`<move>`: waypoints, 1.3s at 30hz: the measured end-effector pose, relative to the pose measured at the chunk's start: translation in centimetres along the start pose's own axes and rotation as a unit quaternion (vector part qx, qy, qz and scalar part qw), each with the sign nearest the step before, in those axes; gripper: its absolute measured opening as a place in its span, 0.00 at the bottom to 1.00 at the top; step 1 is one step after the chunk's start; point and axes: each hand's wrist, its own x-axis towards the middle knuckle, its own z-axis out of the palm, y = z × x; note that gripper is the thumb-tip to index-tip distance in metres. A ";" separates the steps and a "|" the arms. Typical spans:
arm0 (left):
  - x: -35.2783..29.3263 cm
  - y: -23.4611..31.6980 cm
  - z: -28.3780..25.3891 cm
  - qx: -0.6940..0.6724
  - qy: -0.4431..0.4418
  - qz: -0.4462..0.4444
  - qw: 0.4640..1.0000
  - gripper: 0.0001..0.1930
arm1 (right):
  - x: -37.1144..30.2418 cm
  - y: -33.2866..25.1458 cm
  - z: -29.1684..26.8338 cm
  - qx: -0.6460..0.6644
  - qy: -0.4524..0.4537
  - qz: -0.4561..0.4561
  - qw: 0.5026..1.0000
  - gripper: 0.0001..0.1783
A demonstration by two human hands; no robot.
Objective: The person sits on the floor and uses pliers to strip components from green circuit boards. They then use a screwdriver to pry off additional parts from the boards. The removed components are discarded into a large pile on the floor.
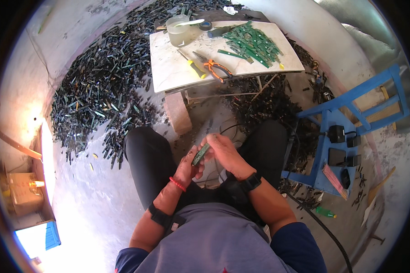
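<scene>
Between my knees, I hold a narrow green circuit board strip (200,154) at a slant in both hands. My left hand (186,166) is closed around its lower part. The fingers of my right hand (224,154) are closed at its upper end and partly cover it. Beyond my hands stands a low white table (168,73). On it lie a yellow-handled screwdriver (195,67), orange-handled pliers (216,68) and a heap of green circuit board strips (255,43). A cloudy plastic tub (178,34) and a dark tape roll (205,26) are near its far edge.
A large heap of dark strips (105,86) covers the floor at left, with more under the table. A brick block (177,113) sits below the table's front edge. At right stands a blue chair (323,145) bearing black adapters (336,133); a black cable (316,218) runs beside me.
</scene>
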 end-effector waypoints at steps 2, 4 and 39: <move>-0.5 0.5 0.7 -0.005 -0.008 0.004 1.000 0.23 | 0.2 0.4 -0.2 0.021 -0.005 0.003 1.000 0.19; -0.7 0.6 0.6 0.021 -0.009 0.016 1.000 0.22 | 0.2 0.5 -0.3 0.040 -0.005 0.017 0.999 0.19; -1.8 0.9 0.1 0.026 -0.043 0.008 0.999 0.26 | -0.2 -1.1 -0.4 -0.090 0.011 -0.045 0.995 0.15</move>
